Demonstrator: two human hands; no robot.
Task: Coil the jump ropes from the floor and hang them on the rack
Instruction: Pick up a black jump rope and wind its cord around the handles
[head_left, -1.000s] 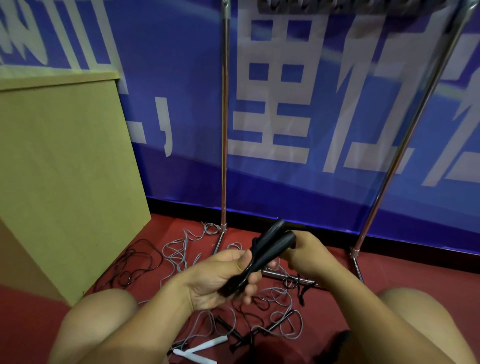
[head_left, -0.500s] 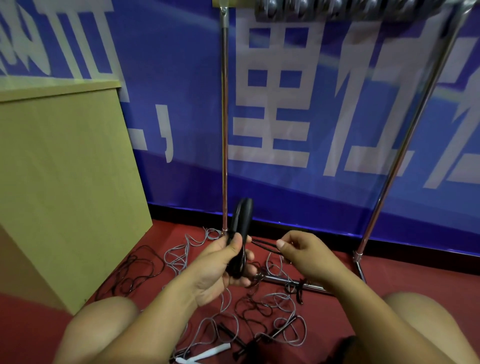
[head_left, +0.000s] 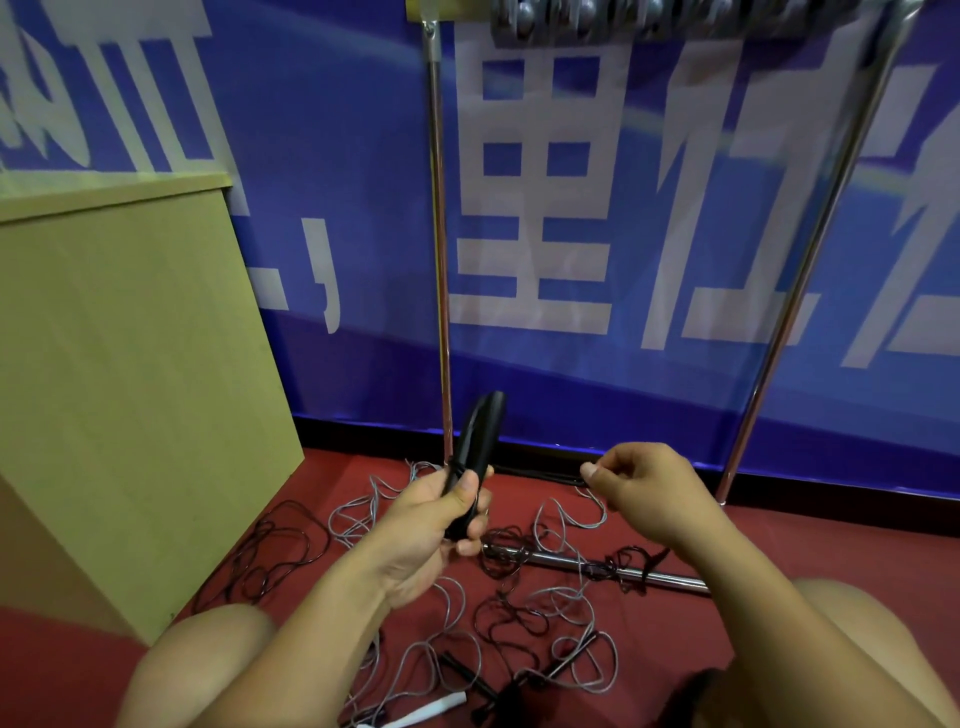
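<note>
My left hand (head_left: 439, 512) grips a pair of black jump-rope handles (head_left: 475, 447), held upright side by side. A thin black cord (head_left: 535, 472) runs taut from those handles to my right hand (head_left: 641, 491), which pinches it between thumb and fingers. Grey and black jump ropes (head_left: 519, 618) lie tangled on the red floor beneath my hands. The metal rack (head_left: 439, 249) stands in front of me, with its hook bar (head_left: 623, 18) along the top edge of the view.
A tan wooden cabinet (head_left: 130, 374) stands at the left. A blue banner wall (head_left: 597, 208) is behind the rack. The rack's foot bar (head_left: 566, 560) lies across the floor under the ropes. White handles (head_left: 431, 709) lie near my knees.
My left hand has turned the black handles from tilted to upright. My right hand has moved right and away from them, drawing the black cord out taut.
</note>
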